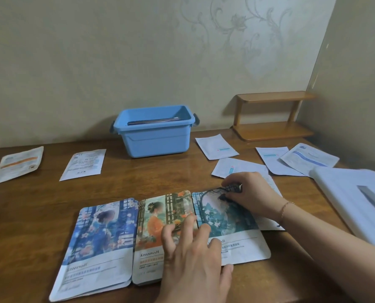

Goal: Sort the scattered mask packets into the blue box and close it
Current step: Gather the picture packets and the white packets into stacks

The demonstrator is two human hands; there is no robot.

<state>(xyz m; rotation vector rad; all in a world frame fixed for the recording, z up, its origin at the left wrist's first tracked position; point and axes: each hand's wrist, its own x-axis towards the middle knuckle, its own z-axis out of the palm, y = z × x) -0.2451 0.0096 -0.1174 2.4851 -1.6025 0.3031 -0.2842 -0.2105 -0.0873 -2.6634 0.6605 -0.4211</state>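
Observation:
The open blue box (158, 139) stands at the back of the wooden table (160, 178), with dark packets lying flat inside. Three illustrated mask packets lie side by side in front of me: a blue one (99, 241), an orange one (152, 224) and a teal one (232, 221). My left hand (193, 259) rests flat with fingers spread where the orange and teal packets meet. At the teal packet's top right corner, my right hand (252, 193) pinches the edge.
Several white packets lie scattered: two at the left (83, 164) (16, 165) and others at the right (216, 146) (308, 158). A white lid (357, 200) lies at the right edge. A small wooden shelf (274, 130) stands in the back right corner.

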